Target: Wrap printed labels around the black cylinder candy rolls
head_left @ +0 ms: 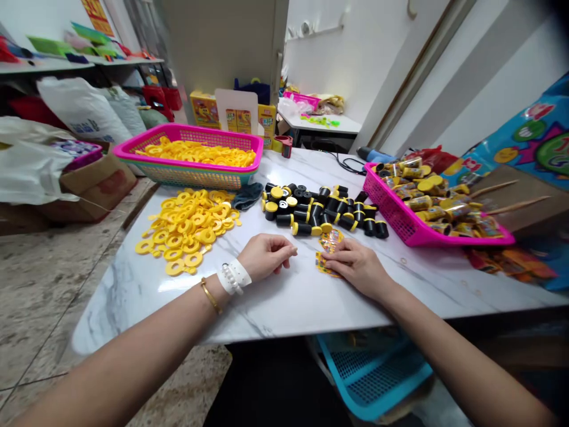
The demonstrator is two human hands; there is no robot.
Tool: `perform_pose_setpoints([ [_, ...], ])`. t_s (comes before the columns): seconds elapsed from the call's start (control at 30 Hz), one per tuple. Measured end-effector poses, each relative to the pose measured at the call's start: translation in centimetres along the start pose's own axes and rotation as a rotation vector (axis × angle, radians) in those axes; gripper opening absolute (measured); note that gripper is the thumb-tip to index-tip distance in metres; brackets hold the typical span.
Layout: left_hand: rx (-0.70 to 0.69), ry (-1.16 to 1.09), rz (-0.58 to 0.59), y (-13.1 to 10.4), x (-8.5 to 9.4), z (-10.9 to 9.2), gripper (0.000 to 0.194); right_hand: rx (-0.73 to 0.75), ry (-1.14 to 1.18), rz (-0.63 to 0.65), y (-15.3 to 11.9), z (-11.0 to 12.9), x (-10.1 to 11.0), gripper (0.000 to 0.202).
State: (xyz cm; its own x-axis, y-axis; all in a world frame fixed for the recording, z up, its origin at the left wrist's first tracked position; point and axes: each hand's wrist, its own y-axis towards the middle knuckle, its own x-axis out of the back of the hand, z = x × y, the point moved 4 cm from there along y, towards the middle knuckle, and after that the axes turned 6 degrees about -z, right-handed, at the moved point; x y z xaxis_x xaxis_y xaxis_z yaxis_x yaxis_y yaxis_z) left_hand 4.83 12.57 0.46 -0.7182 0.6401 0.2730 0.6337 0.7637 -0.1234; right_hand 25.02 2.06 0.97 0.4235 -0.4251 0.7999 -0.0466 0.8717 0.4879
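The right grip (pixel 359 268) touches printed yellow labels (pixel 331 239), whether clamped I cannot tell; black yellow-capped cylinders (pixel 316 210) lie beyond it. Left of the curled-together left grip (pixel 265 256) lie yellow rings (pixel 180 223).

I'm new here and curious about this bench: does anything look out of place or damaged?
One mild oddity: a crumpled dark item, perhaps cloth, lies between the yellow rings and black cylinders, matching neither. No damage stands out.

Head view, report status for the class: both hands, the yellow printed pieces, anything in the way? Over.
Left hand curled, contents unclear. Right hand touching yellow printed pieces on table. Black cylinders crowd their far side.
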Motion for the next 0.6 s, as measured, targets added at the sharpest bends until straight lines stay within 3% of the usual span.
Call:
perform_pose_setpoints([
  [0.13, 0.014, -0.061, -0.035, 0.0, -0.3, 0.1, 0.022, 0.059, -0.005, -0.094, 0.5, 0.5, -0.9, 0.012],
  [0.27, 0.021, -0.202, -0.056, -0.1, -0.3, 0.0, 0.027, 0.056, 0.061, -0.321, 1.6, 3.4, -0.6, 0.008],
  [0.37, 0.022, -0.332, -0.032, 0.1, 0.4, 0.1, 0.029, 0.049, 0.185, -0.347, 3.5, 5.6, -1.1, 0.011],
  [0.47, -0.019, -0.352, -0.053, 0.6, 1.6, 0.4, 0.028, -0.155, 0.430, -0.200, 5.8, 5.6, -2.1, 0.027],
  [0.6, -0.082, -0.246, -0.032, 1.0, 2.2, 0.6, 0.028, -0.535, 0.739, 0.271, 7.2, 4.2, -4.5, 0.035],
])
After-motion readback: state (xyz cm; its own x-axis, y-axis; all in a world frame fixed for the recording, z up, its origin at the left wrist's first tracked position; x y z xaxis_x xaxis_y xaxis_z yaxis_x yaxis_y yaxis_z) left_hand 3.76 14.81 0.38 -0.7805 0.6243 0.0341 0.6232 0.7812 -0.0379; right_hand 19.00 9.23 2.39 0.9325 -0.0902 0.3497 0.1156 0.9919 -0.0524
